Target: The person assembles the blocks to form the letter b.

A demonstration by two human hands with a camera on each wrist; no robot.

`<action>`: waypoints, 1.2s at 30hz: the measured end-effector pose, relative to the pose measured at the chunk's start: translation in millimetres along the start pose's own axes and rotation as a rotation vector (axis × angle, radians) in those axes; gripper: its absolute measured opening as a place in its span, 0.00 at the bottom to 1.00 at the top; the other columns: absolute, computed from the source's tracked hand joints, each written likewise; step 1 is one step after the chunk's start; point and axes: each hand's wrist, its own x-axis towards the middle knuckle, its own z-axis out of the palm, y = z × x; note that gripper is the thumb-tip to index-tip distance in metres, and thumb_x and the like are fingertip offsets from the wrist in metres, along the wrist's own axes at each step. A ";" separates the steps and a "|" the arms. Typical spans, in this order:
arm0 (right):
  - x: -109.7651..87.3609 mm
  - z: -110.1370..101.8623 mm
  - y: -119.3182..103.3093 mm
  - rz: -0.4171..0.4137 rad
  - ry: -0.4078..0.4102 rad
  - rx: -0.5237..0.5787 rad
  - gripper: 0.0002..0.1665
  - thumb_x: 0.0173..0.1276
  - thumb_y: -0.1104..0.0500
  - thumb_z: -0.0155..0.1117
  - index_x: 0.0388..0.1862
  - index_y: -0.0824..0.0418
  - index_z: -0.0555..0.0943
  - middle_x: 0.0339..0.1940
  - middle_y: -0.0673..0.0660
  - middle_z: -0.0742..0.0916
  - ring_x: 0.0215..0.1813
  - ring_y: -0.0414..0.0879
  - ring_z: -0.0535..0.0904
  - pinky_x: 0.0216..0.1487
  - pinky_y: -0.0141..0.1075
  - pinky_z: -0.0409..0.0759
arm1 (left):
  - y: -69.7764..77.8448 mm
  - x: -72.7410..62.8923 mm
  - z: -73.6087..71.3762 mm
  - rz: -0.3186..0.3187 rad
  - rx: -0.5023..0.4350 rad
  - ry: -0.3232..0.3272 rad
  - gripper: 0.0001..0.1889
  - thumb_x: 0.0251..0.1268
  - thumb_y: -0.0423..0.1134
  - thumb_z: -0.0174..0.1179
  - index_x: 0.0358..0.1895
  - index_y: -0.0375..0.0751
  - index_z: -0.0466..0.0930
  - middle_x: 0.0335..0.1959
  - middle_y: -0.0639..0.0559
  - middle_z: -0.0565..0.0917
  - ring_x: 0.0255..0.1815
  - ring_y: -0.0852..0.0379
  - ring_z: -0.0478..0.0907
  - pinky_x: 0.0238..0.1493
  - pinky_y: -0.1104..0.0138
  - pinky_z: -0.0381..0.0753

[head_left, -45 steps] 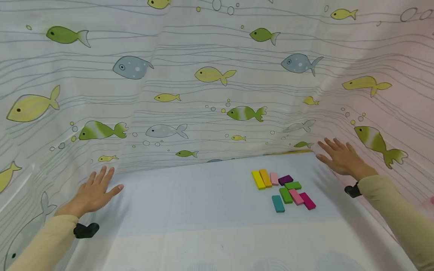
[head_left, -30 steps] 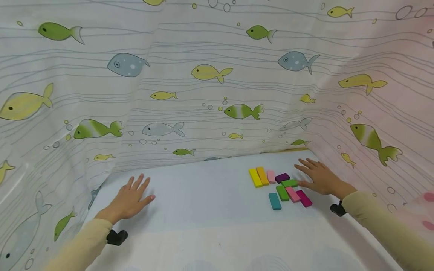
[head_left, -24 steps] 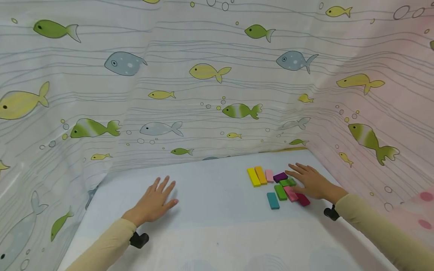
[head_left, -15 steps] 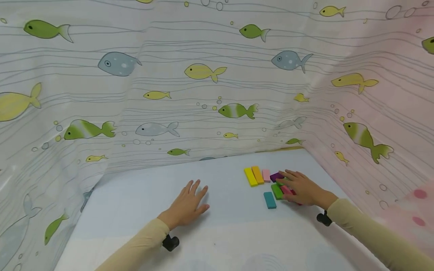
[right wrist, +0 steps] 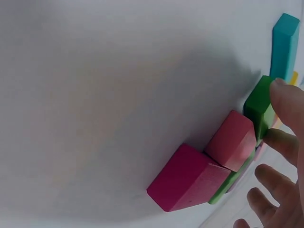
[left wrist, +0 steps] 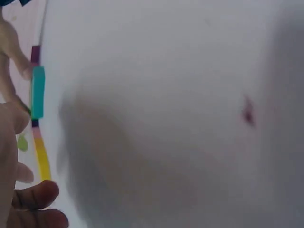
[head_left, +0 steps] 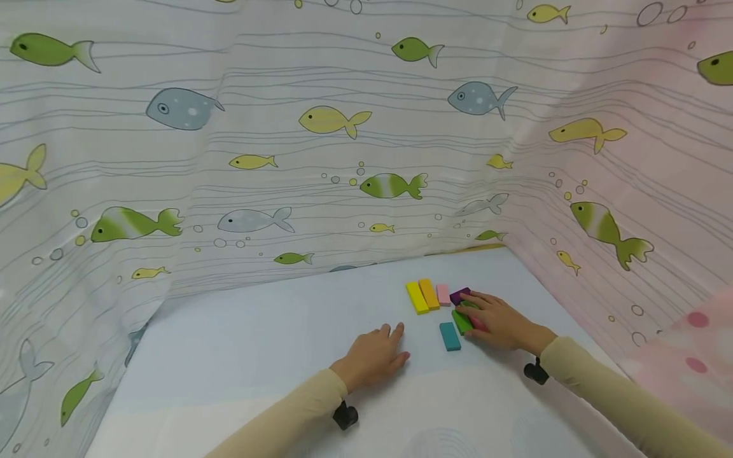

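In the head view my right hand (head_left: 499, 323) reaches over the right part of a group of small coloured blocks, hiding some of them. In the right wrist view its thumb and a finger are at the green block (right wrist: 259, 107); whether they press on it I cannot tell. A pink block (right wrist: 232, 141) and a magenta block (right wrist: 187, 179) lie beside it. My left hand (head_left: 371, 359) hovers with fingers spread, left of the teal block (head_left: 450, 336), holding nothing. Behind lie yellow (head_left: 417, 298), orange (head_left: 429, 294), light pink (head_left: 443, 294) and purple (head_left: 458, 295) blocks.
The blocks lie on a pale tabletop (head_left: 258, 343). A fish-printed curtain (head_left: 321, 203) hangs along the back and left, and a pinkish stretch of it (head_left: 658, 210) runs down the right side. A dark wrist camera (head_left: 346, 416) sits under the left cuff.
Both hands have come in from the sides. My left hand has moved far right towards the teal block; my right hand has moved left and down over the blocks. The blocks appear unmoved.
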 end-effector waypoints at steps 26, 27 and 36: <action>6.4 1.5 5.7 -0.034 0.084 0.117 0.33 0.69 0.51 0.77 0.71 0.58 0.82 0.79 0.68 0.75 0.79 0.72 0.66 0.73 0.72 0.67 | 46.4 78.0 23.6 -0.101 -0.431 0.021 0.36 0.74 0.60 0.65 0.77 0.45 0.74 0.29 0.52 0.86 0.34 0.58 0.82 0.43 0.65 0.87; 6.7 1.6 6.0 -0.036 0.090 0.119 0.33 0.69 0.52 0.77 0.70 0.58 0.82 0.78 0.68 0.75 0.78 0.72 0.67 0.72 0.72 0.68 | 46.6 79.1 23.9 -0.100 -0.438 0.024 0.36 0.74 0.60 0.65 0.77 0.45 0.74 0.31 0.52 0.86 0.34 0.58 0.82 0.42 0.66 0.86; 12.4 5.7 12.0 -0.021 0.106 0.150 0.32 0.66 0.53 0.80 0.68 0.56 0.85 0.71 0.66 0.80 0.69 0.66 0.72 0.68 0.68 0.74 | 52.4 78.6 30.1 -0.070 -0.420 0.090 0.35 0.70 0.61 0.68 0.74 0.47 0.78 0.30 0.52 0.89 0.38 0.55 0.85 0.37 0.67 0.82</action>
